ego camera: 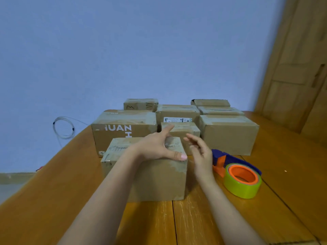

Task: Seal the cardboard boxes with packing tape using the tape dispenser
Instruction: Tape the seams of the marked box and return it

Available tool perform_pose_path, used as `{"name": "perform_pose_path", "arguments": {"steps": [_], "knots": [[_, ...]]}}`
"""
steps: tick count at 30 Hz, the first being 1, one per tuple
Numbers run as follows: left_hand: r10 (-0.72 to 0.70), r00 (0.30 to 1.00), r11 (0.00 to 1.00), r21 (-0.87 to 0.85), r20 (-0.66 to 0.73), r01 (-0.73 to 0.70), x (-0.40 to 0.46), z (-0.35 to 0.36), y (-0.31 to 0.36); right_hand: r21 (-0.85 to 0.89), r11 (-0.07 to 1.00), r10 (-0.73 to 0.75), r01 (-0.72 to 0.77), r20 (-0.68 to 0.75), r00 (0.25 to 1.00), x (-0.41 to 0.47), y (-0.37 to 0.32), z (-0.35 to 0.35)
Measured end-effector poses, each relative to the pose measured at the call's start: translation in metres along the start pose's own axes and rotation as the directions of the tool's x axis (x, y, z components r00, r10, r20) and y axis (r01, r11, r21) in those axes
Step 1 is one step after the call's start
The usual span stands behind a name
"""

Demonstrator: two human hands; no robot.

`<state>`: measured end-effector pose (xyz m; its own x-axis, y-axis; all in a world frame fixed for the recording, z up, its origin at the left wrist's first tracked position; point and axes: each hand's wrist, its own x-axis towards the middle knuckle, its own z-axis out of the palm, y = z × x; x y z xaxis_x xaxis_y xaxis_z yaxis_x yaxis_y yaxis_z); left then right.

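At the far left a coil of thin pale cable (63,127) hangs against the blue wall (123,50), off the edge of the wooden table (203,218); next comes the large brown cardboard box printed with white letters (123,131), standing at the left of a cluster of closed boxes at the back of the table. In front of it stands the small brown cardboard box (150,179) nearest the person, its top flaps down; the left hand (159,147) lies across that top, fingers straight and spread, thumb pressed at the near right corner; it presses rather than grasps, holding nothing. Just right of the box's right edge the right hand (200,151) hovers in the air, fingers loose and parted, empty, touching neither the box nor the tool. Further right lies the blue and orange tape dispenser with its yellow-green roll of packing tape (238,175), resting on the table on its side, untouched; its long axis runs from the roll, nearer the person, back and leftwards to the blue head, which points toward the right hand. So the dispenser lies to the right of the empty hand and near it; the right hand is plainly the nearer one, and I judge it should reach for the tool while the left steadies the flaps. Behind, a plain cardboard box (228,135) closes the right of the cluster; a wooden door (300,68) stands at the far right.
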<state>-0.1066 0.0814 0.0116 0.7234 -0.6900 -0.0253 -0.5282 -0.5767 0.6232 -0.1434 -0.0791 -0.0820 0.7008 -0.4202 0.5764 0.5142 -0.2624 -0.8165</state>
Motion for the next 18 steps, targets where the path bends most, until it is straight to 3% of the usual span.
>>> {"name": "perform_pose_path", "arguments": {"steps": [3,7,9,13,18], "knots": [[0.000,1.000,1.000,-0.001,-0.008,0.000,0.001,-0.001,-0.001,0.120,0.974,0.178,-0.192,0.117,0.977,0.016,-0.002,0.014],[0.005,1.000,1.000,0.026,-0.010,-0.005,0.002,0.000,-0.006,0.203,0.918,0.315,-0.342,0.155,0.936,0.017,0.008,0.011],[0.009,1.000,0.999,0.037,-0.012,-0.008,0.003,-0.001,-0.007,0.213,0.913,0.306,-0.348,0.208,0.929,0.014,0.008,0.008],[0.021,1.000,0.999,0.033,-0.016,-0.020,0.006,0.000,-0.007,0.144,0.943,0.279,-0.300,0.149,0.948,0.016,0.008,0.006],[0.030,0.999,0.999,0.037,-0.011,-0.030,0.007,0.000,-0.009,0.317,0.856,0.383,-0.408,0.140,0.913,0.023,0.005,0.006]]}}
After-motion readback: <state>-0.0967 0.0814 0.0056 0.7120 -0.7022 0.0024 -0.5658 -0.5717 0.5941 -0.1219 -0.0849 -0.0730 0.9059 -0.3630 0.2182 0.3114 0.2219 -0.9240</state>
